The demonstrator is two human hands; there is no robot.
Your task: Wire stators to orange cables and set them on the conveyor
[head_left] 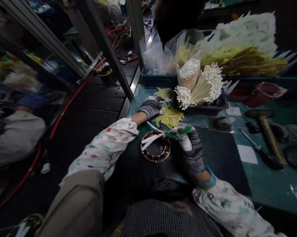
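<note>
My left hand [152, 108], in a grey striped glove, reaches over a pile of yellow cut pieces [170, 116]; its fingertips are at the pile, and whether they pinch a piece is too small to tell. In my right hand [191, 141], gloved and with white wrapping on a finger, is a green curved strip [185, 131], held just above the mat. A ring-shaped wound coil [155, 158] lies flat between my forearms. White sleeves [149, 141] and thin leads run from the coil's upper side towards the green strip.
Behind stand a bundle of white-tipped sticks [207, 87] and a blue tray [159, 80] with bags and yellow pieces. At right lie a hammer [269, 135], a black-handled tool [268, 158] and a white paper [247, 154]. Metal posts rise at left; another person's blue-gloved hand [32, 100] is beyond.
</note>
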